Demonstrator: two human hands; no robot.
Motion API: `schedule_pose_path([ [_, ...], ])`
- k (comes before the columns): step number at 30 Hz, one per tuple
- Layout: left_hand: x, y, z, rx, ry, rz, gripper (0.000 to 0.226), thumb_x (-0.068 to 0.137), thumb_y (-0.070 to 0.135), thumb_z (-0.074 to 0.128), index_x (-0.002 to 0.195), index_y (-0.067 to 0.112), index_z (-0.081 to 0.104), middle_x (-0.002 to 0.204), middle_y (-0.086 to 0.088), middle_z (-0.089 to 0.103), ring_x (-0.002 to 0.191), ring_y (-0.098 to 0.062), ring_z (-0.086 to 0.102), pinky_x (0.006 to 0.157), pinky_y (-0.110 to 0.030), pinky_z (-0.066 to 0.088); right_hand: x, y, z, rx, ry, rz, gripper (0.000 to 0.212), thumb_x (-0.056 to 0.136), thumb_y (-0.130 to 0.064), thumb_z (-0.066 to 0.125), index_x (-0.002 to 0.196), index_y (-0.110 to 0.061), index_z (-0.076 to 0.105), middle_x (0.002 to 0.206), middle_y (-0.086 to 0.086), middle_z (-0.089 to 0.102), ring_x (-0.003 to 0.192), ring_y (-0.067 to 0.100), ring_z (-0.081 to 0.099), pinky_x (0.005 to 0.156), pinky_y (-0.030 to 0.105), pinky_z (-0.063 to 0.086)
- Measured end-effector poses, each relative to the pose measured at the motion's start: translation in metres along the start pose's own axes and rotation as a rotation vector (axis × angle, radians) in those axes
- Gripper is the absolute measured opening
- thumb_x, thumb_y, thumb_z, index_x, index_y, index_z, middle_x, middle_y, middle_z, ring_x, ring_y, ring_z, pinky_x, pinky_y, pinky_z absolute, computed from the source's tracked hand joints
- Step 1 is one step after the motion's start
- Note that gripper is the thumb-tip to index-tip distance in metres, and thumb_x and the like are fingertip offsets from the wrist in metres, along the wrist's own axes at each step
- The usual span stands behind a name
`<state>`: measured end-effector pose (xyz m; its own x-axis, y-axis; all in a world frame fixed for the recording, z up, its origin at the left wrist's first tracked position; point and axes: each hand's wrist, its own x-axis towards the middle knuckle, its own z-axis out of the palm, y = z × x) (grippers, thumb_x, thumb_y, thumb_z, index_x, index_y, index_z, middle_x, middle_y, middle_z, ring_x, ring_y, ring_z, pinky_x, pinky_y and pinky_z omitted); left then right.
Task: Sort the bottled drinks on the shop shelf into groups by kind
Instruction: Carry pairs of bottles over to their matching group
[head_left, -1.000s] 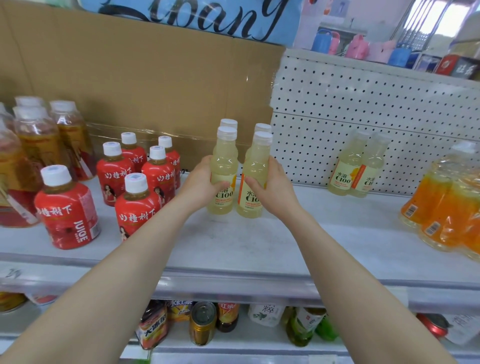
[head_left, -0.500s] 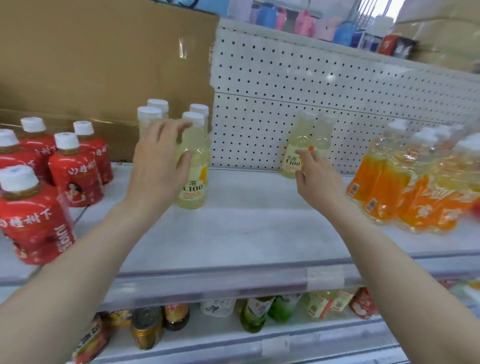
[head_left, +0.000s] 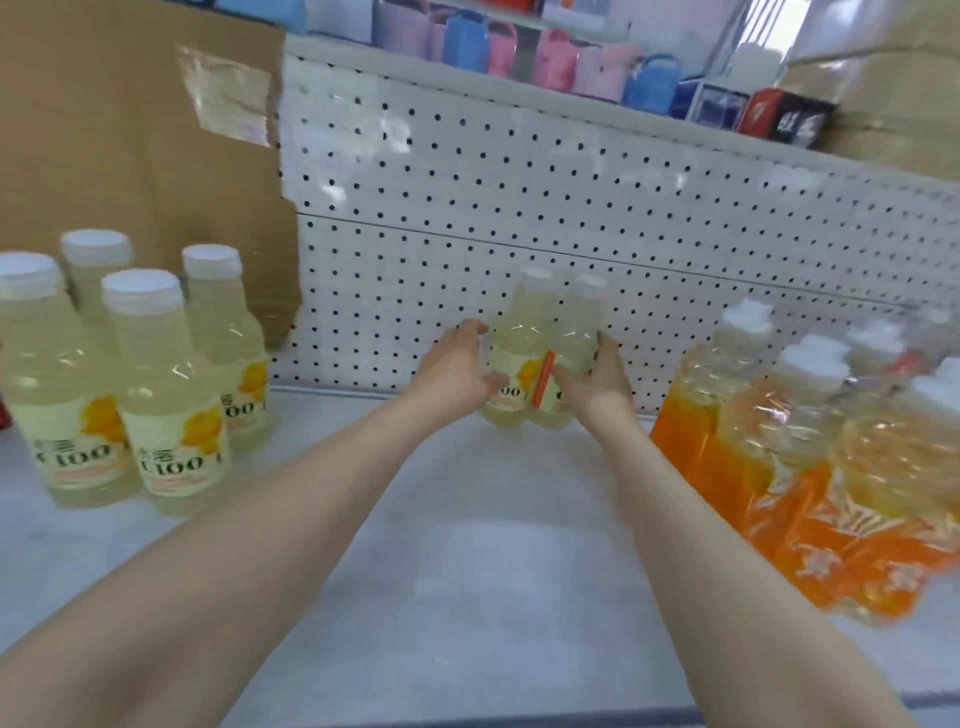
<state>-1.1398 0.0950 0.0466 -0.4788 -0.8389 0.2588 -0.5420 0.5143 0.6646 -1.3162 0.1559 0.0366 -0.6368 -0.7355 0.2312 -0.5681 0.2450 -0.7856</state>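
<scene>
Two pale yellow C100 bottles stand side by side against the pegboard at the back of the grey shelf (head_left: 467, 545). My left hand (head_left: 460, 371) grips the left bottle (head_left: 514, 353) from its left side. My right hand (head_left: 597, 382) grips the right bottle (head_left: 574, 338) from its right side. A group of several more pale yellow C100 bottles (head_left: 156, 384) with white caps stands at the left of the shelf. Orange drink bottles (head_left: 779, 441) with white caps crowd the right side.
A white pegboard (head_left: 519, 208) backs the shelf, with a brown cardboard sheet (head_left: 130, 156) to its left. An upper shelf holds pink and blue items (head_left: 550, 62) and boxes.
My left hand let go of the C100 group at the left and moved right to the pair at the pegboard. My right hand closed on that pair. The view swung right and closer.
</scene>
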Motion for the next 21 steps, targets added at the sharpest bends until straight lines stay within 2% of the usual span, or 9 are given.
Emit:
schedule_pose_path([
  [4, 0.027, 0.006, 0.035, -0.116, 0.017, -0.081, 0.072, 0.080, 0.035, 0.078, 0.137, 0.017, 0.040, 0.132, -0.005, 0.055, 0.116, -0.026, 0.057, 0.094, -0.044, 0.050, 0.010, 0.009, 0.001, 0.033, -0.037, -0.035, 0.070, 0.091, -0.027, 0.067, 0.151, -0.021, 0.030, 0.140, 0.000, 0.056, 0.123, 0.027, 0.058, 0.101, 0.046, 0.050],
  [8, 0.030, 0.007, 0.048, -0.161, 0.136, -0.076, 0.068, 0.076, 0.036, 0.080, 0.130, 0.014, 0.044, 0.127, -0.005, 0.056, 0.114, -0.025, 0.057, 0.091, -0.037, 0.047, 0.016, 0.014, 0.003, 0.016, -0.055, -0.034, 0.071, 0.092, -0.022, 0.065, 0.152, -0.019, 0.027, 0.145, 0.003, 0.051, 0.126, 0.029, 0.055, 0.104, 0.046, 0.047],
  [10, 0.028, 0.008, 0.045, -0.154, 0.118, -0.064, 0.067, 0.078, 0.036, 0.079, 0.131, 0.014, 0.043, 0.127, -0.004, 0.056, 0.115, -0.024, 0.056, 0.086, -0.033, 0.044, 0.016, 0.009, 0.004, 0.031, -0.042, -0.025, 0.068, 0.091, -0.024, 0.065, 0.149, -0.021, 0.030, 0.144, 0.003, 0.050, 0.125, 0.029, 0.055, 0.102, 0.047, 0.048],
  [15, 0.008, 0.003, 0.023, -0.126, 0.046, -0.098, 0.064, 0.082, 0.033, 0.076, 0.134, 0.017, 0.042, 0.125, -0.003, 0.059, 0.111, -0.023, 0.058, 0.088, -0.036, 0.050, 0.010, -0.001, 0.009, 0.075, 0.018, -0.046, 0.082, 0.086, -0.049, 0.069, 0.153, -0.027, 0.026, 0.148, 0.001, 0.048, 0.128, 0.027, 0.053, 0.103, 0.048, 0.047],
  [18, -0.015, -0.002, 0.004, -0.118, 0.008, -0.089, 0.064, 0.084, 0.033, 0.075, 0.136, 0.017, 0.040, 0.123, -0.002, 0.060, 0.110, -0.023, 0.059, 0.090, -0.037, 0.050, 0.007, -0.004, 0.009, 0.045, 0.033, -0.022, 0.076, 0.093, -0.040, 0.065, 0.154, -0.024, 0.023, 0.149, 0.004, 0.046, 0.130, 0.031, 0.051, 0.103, 0.046, 0.045],
  [21, -0.042, -0.008, -0.015, -0.108, -0.009, -0.099, 0.065, 0.082, 0.035, 0.076, 0.133, 0.018, 0.040, 0.120, -0.002, 0.061, 0.109, -0.024, 0.060, 0.089, -0.038, 0.050, -0.009, -0.011, 0.008, 0.011, 0.074, -0.055, 0.070, 0.094, -0.037, 0.065, 0.150, -0.020, 0.027, 0.142, 0.007, 0.052, 0.124, 0.034, 0.055, 0.098, 0.048, 0.049],
])
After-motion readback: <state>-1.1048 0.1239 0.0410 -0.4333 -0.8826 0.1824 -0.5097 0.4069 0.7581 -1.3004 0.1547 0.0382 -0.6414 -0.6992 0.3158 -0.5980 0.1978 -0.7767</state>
